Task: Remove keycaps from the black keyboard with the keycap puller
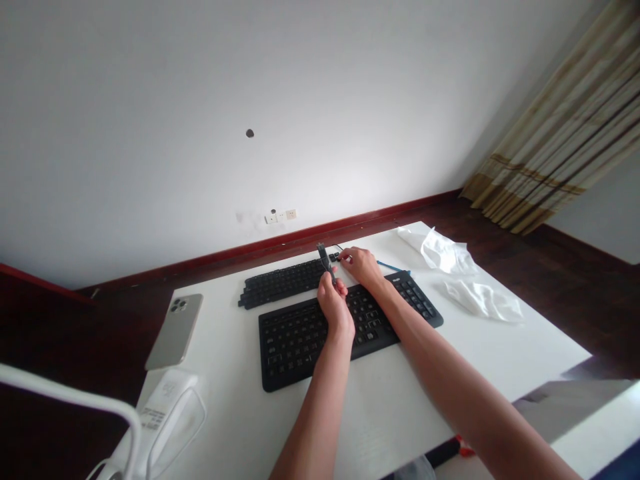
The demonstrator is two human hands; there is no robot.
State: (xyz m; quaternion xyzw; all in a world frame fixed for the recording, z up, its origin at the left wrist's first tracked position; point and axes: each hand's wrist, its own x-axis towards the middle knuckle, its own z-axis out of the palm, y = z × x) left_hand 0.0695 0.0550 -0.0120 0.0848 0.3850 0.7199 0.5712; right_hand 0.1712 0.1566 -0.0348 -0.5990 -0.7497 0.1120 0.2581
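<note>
My left hand (334, 301) is closed around a narrow black tool (325, 259) with a squared-off tip pointing up; its exact kind is unclear. It hovers over a black keyboard base (285, 385), which seems to have bare key slots. Behind the base lie rows of black keycaps (285, 279), partly hidden by the tool and left hand. My right hand (363, 265) reaches to the right end of these rows, its fingertips pinched beside small black keycaps (334, 257). Whatever sits between those fingertips is too small to make out. The right forearm crosses the keyboard base.
A thin blue stick (393, 267) lies behind the base. Crumpled white plastic film (440, 252) is on the table's (227, 347) right side. At left are a phone (175, 332) and a white power strip (163, 413) with a white cable (75, 397).
</note>
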